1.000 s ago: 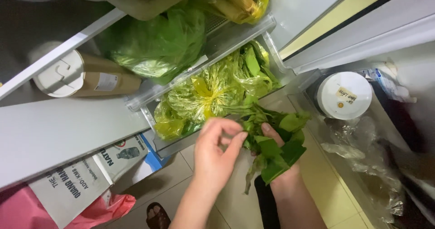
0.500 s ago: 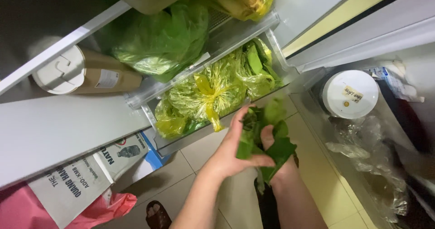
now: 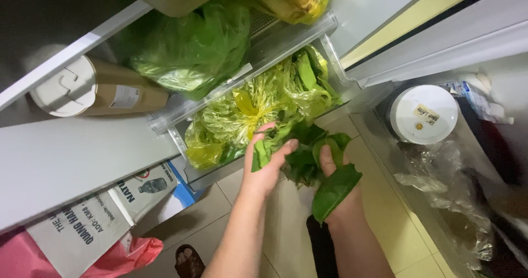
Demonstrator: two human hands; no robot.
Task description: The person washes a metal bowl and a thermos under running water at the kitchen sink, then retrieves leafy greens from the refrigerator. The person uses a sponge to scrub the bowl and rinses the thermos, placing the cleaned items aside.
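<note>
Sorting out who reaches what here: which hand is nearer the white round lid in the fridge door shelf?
Right. The right hand, holding green leaves, is just left of and below the white lid. The left hand grips the same leaves farther left, by the drawer.

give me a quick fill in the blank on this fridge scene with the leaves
1. Both hands hold a bunch of ____ leaves.
2. The left hand and right hand are just in front of the open ____ drawer.
3. The bag inside the drawer is ____ in colour.
4. The white-lidded tub sits in the fridge ____.

Missing words: green; crisper; yellow; door
</note>
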